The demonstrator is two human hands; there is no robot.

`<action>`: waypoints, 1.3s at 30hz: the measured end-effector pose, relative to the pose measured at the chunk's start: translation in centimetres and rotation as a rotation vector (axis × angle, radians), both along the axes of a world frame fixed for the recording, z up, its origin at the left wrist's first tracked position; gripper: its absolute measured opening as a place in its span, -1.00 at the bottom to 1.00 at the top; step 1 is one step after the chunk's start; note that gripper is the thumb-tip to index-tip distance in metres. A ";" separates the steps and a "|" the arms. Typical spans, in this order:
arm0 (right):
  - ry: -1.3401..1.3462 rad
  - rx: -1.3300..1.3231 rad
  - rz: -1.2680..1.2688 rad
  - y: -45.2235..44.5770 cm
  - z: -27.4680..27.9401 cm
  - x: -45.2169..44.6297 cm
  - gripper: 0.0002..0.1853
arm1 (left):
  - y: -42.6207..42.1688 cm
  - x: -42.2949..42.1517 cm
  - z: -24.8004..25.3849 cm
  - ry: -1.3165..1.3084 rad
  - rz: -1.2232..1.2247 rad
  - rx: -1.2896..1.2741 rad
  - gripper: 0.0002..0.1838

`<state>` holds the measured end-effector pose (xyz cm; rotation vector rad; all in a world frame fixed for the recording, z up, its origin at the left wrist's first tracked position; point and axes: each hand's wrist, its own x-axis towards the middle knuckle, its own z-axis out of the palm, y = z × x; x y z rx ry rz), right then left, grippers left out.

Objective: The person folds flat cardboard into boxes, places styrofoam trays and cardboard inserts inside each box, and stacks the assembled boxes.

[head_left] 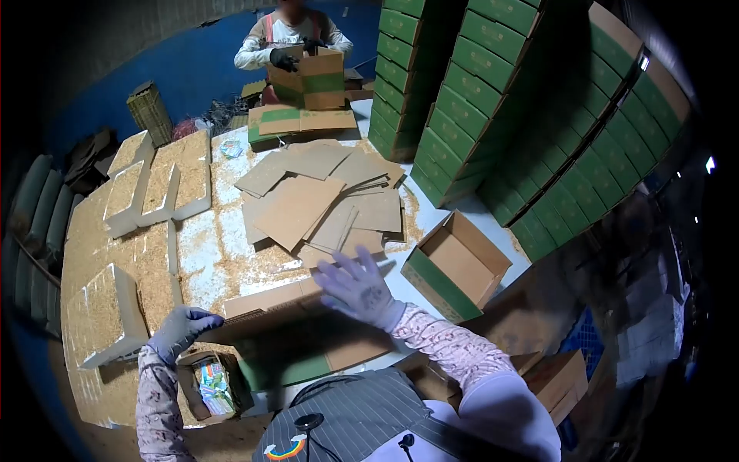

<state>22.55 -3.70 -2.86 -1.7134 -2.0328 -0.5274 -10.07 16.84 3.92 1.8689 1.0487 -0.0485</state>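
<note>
A green and brown cardboard box (pixel 289 362) lies right in front of me, a long brown flap standing along its far side. My left hand (pixel 181 333), in a pale glove, has its fingers closed at the far left corner of this box. Over the box's far right part, my gloved right hand (pixel 360 292) is spread wide with nothing in it. Just beyond that hand lies a loose pile of flat cardboard sheets (pixel 300 212). Below my left hand stands a small carton (pixel 187 391) holding colourful packets (pixel 215 389).
An open green box (pixel 462 266) sits to the right. Tall stacks of green boxes (pixel 481 61) rise behind it. White blocks topped with brown grains (pixel 158 192) stand at left on the grain-strewn table (pixel 204 266). Across the table, a person (pixel 295 38) in dark gloves handles a carton (pixel 319 81).
</note>
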 end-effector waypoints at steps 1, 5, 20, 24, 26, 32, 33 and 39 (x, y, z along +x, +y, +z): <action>-0.025 0.114 0.041 -1.0 -0.7 -0.1 -0.56 | -0.1 0.2 0.1 0.005 0.075 -0.021 -0.69; 0.161 0.136 0.138 -3.1 -1.9 0.6 -0.86 | -2.5 2.2 -0.7 0.096 -0.111 0.944 -0.60; 0.222 -0.700 0.340 -4.4 -0.9 3.7 -0.32 | -4.8 7.8 -10.4 -0.124 0.061 1.237 -0.28; 1.461 -0.873 0.044 -3.7 -2.0 3.7 -0.10 | -5.7 8.7 -6.8 -0.079 0.020 1.238 -0.28; 1.562 -0.717 -0.281 -1.8 -3.1 2.8 -0.15 | -6.5 6.8 -4.9 -0.319 -0.124 0.867 -0.29; 1.332 -0.887 -0.073 1.5 -4.6 5.0 -0.06 | -6.9 1.4 -12.0 -0.320 -0.757 0.971 -0.43; 1.479 -0.810 0.017 1.6 -3.2 5.5 -0.09 | -4.7 1.7 -11.3 -0.453 -0.582 0.880 -0.40; 1.380 -0.549 -0.145 4.6 -9.4 8.7 -0.53 | -3.9 5.6 -20.3 -0.002 0.344 0.211 -0.49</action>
